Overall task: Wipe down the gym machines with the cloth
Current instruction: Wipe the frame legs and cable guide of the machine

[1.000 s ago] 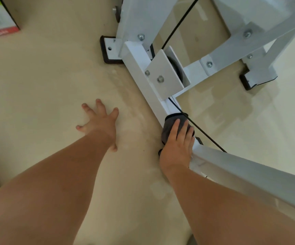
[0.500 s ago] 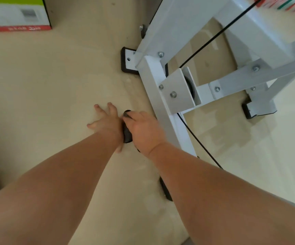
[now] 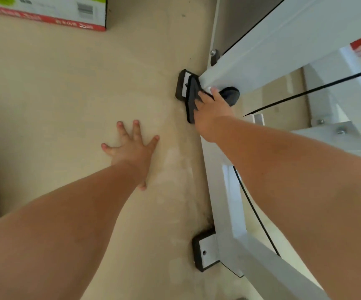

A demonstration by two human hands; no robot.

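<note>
A white steel gym machine frame runs along the floor on the right, with black rubber feet and a black cable. My right hand presses a dark grey cloth against the far end of the base bar, where a slanted white beam meets it. The fingers lie over the cloth and the thumb hooks over the bar's top. My left hand rests flat on the beige floor, fingers spread, left of the bar and holding nothing.
A cardboard box with a red stripe stands on the floor at the top left. One black foot sits beside the cloth, another nearer me. More white struts cross on the right. A pale object edges in at far left.
My right hand has slid the cloth forward along the base bar to its far end. The left hand stays planted on the floor. The view has shifted forward.
</note>
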